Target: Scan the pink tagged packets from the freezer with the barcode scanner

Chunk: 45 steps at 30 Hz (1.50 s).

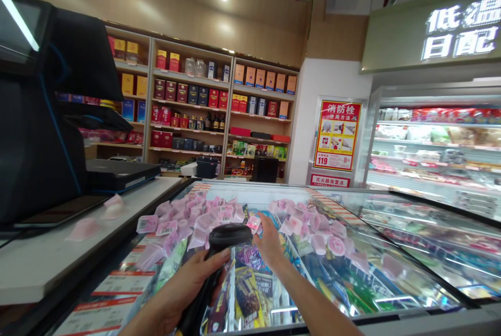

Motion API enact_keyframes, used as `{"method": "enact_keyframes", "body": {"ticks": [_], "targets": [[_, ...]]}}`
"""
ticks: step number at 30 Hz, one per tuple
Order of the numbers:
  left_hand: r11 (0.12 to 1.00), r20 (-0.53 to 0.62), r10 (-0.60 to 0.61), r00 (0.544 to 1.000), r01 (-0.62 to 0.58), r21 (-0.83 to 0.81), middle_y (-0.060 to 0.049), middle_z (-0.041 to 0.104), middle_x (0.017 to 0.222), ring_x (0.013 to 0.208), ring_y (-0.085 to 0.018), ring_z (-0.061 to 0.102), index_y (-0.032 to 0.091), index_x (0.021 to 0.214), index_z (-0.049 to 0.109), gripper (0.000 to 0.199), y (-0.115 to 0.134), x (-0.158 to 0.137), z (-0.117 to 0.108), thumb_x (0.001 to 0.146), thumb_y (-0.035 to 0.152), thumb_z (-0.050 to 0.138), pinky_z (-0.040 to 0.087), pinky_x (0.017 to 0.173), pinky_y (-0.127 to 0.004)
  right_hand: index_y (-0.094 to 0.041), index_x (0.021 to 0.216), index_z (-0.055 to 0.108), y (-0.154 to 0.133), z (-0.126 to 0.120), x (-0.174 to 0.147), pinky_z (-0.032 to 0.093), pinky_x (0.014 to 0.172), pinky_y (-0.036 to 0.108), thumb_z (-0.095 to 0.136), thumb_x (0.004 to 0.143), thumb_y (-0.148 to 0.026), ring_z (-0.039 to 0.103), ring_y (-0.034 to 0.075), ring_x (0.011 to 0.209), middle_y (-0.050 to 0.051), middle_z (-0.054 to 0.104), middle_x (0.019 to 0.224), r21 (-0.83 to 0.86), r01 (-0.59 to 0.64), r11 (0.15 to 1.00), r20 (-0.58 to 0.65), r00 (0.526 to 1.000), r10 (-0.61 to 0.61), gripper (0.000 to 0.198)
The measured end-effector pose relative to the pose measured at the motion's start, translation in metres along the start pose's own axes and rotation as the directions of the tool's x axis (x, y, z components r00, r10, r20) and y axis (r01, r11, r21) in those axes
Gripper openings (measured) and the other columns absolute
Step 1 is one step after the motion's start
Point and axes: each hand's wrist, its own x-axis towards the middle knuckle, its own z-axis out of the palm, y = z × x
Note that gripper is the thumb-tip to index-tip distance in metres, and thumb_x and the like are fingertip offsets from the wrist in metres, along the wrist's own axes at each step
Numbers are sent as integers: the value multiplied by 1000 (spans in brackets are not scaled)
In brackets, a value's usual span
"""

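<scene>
My left hand (pixel 188 284) is wrapped round the handle of a black barcode scanner (pixel 230 234), whose head points towards my right hand. In the fingers of my right hand (pixel 270 242) is a small pink plastic cup (pixel 253 223); reddish light falls on its label. A heap of similar pink cups (pixel 195 216) lies left of the scanner on the freezer's glass top. To the right of my right hand is a second group of pink cups (pixel 313 221), some showing labels or round lids.
Under the glass are colourful ice-cream packets (pixel 250 294). A white counter (pixel 35 268) at the left carries a black checkout terminal (pixel 47 117) and two loose pink cups (pixel 84 229). Shelves of boxes (pixel 188 93) stand behind; a lit chiller (pixel 434 153) is at the right.
</scene>
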Motion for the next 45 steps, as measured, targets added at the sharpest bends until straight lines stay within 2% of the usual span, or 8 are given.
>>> {"method": "enact_keyframes", "body": {"ticks": [12, 19, 22, 28, 33, 36, 39, 45], "targets": [[1000, -56, 21, 998, -20, 12, 4, 44, 34, 33, -6, 37, 17, 49, 44, 41, -2, 5, -25, 59, 55, 52, 30, 38, -18, -15, 104, 52, 1, 26, 14, 35, 86, 36, 47, 65, -16, 49, 24, 98, 10, 57, 98, -3, -218, 976, 35, 975, 218, 39], [999, -120, -9, 993, 14, 42, 4, 45, 34, 33, -7, 37, 17, 49, 46, 42, -2, 2, -28, 57, 58, 51, 29, 38, -18, -14, 116, 42, -15, 54, 19, 30, 92, 34, 47, 66, -19, 42, 22, 109, 9, 50, 115, 50, -143, 988, 150, 980, 134, 51], [999, -84, -30, 996, 34, 42, 4, 45, 35, 34, -7, 37, 17, 49, 45, 42, -4, 7, -27, 57, 58, 52, 29, 38, -18, -15, 118, 39, -7, 34, 19, 27, 93, 35, 48, 63, -20, 38, 22, 112, 9, 46, 119, -3, -127, 992, 96, 987, 127, 57], [1000, -26, -19, 999, 19, 4, 5, 46, 40, 35, -7, 38, 17, 52, 45, 39, -10, 19, -16, 57, 54, 55, 32, 38, -19, -16, 111, 46, 29, -42, 17, 28, 85, 41, 50, 64, -21, 39, 28, 106, 13, 47, 114, -426, -163, 890, -98, 986, 134, 48], [999, -13, -30, 999, 30, 34, 4, 44, 35, 33, -6, 38, 17, 48, 43, 39, -10, 21, -4, 58, 54, 54, 30, 36, -18, -17, 103, 49, 47, -63, 9, 34, 72, 39, 53, 63, -28, 49, 29, 90, 13, 58, 91, -589, -186, 786, 33, 967, 253, 42], [999, -13, -32, 999, 32, 43, 4, 45, 36, 33, -6, 37, 17, 49, 44, 39, -9, 20, -3, 58, 54, 54, 30, 36, -17, -19, 98, 49, 52, -58, 8, 37, 66, 31, 50, 62, -18, 52, 23, 84, 8, 59, 85, -496, -166, 853, 102, 964, 247, 36], [999, -28, -30, 999, 31, 36, 4, 46, 38, 34, -5, 37, 17, 50, 45, 38, -8, 16, -4, 58, 53, 55, 31, 37, -17, -19, 95, 46, 53, -50, 10, 38, 65, 27, 45, 62, -14, 54, 18, 78, 4, 58, 83, -280, -183, 942, 60, 977, 207, 34], [998, -38, -49, 998, 50, 33, 4, 46, 37, 34, -5, 38, 16, 50, 46, 39, -2, 7, -1, 59, 53, 54, 32, 37, -16, -19, 116, 32, 42, -37, 8, 40, 73, 26, 40, 60, -7, 53, 15, 83, 4, 56, 94, -20, -111, 994, -1, 994, 111, 58]]}}
